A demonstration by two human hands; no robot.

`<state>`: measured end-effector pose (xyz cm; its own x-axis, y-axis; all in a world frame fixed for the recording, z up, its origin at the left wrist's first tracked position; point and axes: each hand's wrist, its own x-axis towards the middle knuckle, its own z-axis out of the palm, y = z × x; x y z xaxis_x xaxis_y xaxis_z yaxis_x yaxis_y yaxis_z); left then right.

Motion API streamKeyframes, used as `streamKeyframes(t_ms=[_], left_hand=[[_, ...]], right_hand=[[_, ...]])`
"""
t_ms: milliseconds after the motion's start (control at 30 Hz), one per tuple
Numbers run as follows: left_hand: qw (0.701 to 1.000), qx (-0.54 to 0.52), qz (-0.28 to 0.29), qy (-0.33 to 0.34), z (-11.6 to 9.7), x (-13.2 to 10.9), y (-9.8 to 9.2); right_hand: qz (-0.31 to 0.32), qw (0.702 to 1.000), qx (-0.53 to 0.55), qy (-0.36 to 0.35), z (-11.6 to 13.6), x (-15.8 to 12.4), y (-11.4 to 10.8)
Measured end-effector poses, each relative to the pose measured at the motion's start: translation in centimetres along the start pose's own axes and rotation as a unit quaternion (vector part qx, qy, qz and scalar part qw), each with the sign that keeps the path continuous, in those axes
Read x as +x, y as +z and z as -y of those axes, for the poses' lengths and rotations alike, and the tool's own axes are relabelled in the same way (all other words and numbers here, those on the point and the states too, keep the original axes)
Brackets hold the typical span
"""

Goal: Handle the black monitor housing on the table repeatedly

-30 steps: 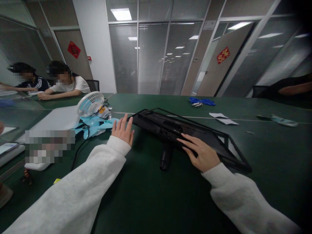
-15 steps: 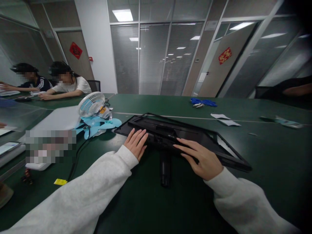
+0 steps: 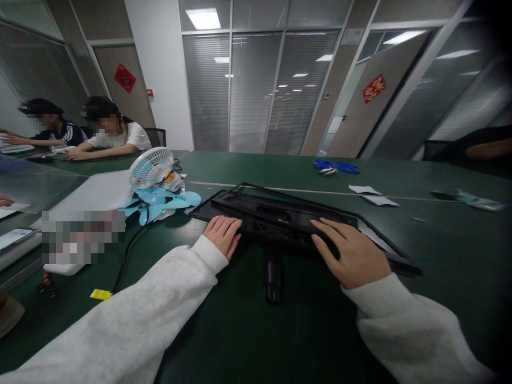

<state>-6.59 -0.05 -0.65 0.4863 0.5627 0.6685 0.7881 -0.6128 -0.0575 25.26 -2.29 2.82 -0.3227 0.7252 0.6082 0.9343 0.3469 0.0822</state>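
Note:
A flat black monitor (image 3: 280, 216) lies face down on the green table (image 3: 256, 330), its short black stand stub (image 3: 273, 277) pointing toward me. My left hand (image 3: 223, 234) rests on the monitor's near left edge, fingers together and curled over the rim. On the near right part of the back lies my right hand (image 3: 350, 253), fingers stretched out flat and pressing on the panel. Both arms wear pale grey sleeves.
A small white desk fan (image 3: 152, 168) stands over light blue fan parts (image 3: 168, 202) to the left, with a black cable (image 3: 128, 250) and a white board. Blue gloves (image 3: 336, 167), paper scraps (image 3: 372, 194) and a yellow tag (image 3: 100, 294) lie about. Two people sit at the far left.
My left hand came off the table by the blue parts and settled on the monitor's left edge. My right hand slid rightward along the back. The monitor turned slightly.

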Motion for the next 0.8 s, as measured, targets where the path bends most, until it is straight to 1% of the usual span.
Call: streamKeyframes(t_ms=[67,133,300,433,633,800], left_hand=[[1.0,-0.003,-0.001,-0.004,0.03,0.0,0.08],[1.0,-0.006,-0.005,-0.006,0.03,0.01,0.12],[1.0,-0.015,-0.017,-0.001,-0.04,0.02,-0.06],[0.999,-0.02,-0.045,0.017,-0.1,-0.06,-0.2],[0.997,-0.008,-0.073,0.022,-0.19,-0.14,-0.15],[0.992,0.019,-0.118,0.032,-0.47,-0.38,-0.18]], right_hand=[[0.046,0.999,-0.014,0.021,-0.38,-0.12,0.33],[0.068,0.997,-0.026,0.028,-0.58,-0.21,0.59],[0.044,0.997,-0.064,0.021,-0.73,-0.1,0.72],[0.037,0.995,-0.088,0.027,-0.81,0.03,0.47],[0.031,0.996,-0.079,0.022,-0.53,-0.18,-0.06],[0.013,0.997,-0.068,0.017,-0.46,-0.39,-0.13]])
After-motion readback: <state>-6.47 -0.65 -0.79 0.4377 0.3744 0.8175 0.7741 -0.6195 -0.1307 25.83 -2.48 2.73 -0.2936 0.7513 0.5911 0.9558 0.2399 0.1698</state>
